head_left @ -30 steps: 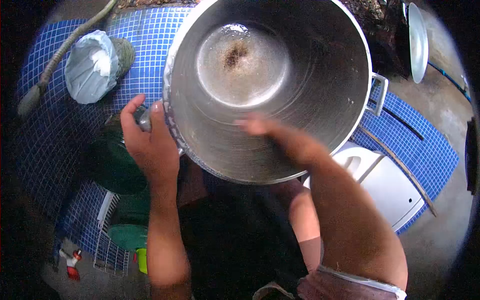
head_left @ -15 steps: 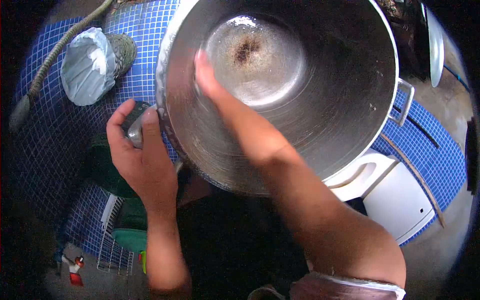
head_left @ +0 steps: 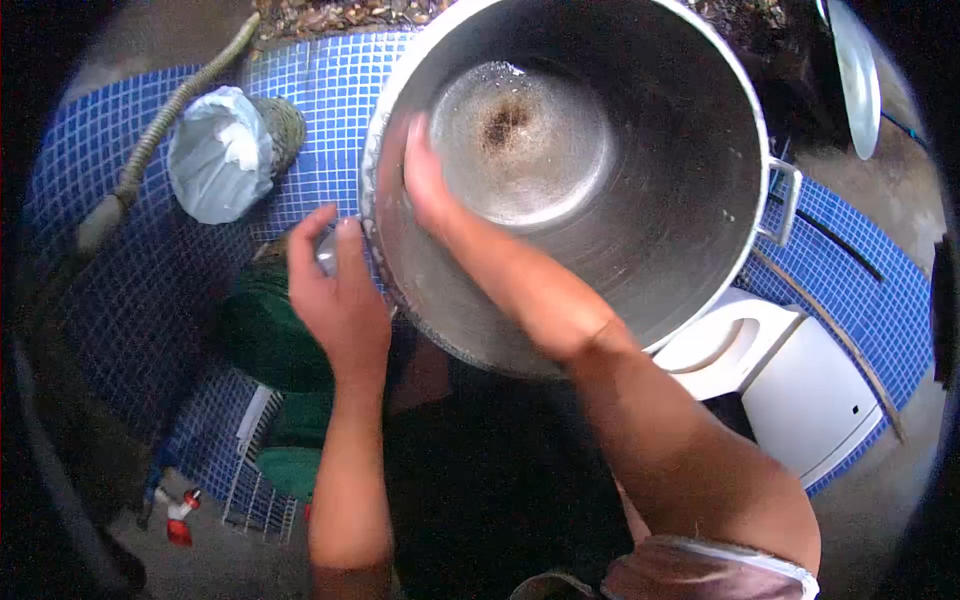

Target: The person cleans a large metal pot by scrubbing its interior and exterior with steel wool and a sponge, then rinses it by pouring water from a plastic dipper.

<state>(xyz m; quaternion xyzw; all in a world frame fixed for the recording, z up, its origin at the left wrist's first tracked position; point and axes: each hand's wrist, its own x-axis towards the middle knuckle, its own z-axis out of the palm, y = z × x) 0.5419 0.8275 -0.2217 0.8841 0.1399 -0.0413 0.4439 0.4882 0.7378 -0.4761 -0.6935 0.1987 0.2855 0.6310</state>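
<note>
A large metal pot is tilted so that its inside faces me, with a brown burnt patch on the bottom. My left hand is closed around the pot's left side handle. Inside the pot, my right hand lies against the left inner wall, its fingers stretched out and a little blurred. I see nothing in that hand. The pot's other handle sticks out on the right.
A lined waste bin and a ribbed hose are at the left on blue tiles. Green tubs and a wire rack stand lower left. A white plastic item is at the lower right.
The view has shifted, so the left-hand side items appear further right. My right hand stays at the inner left wall, and my left hand keeps the handle.
</note>
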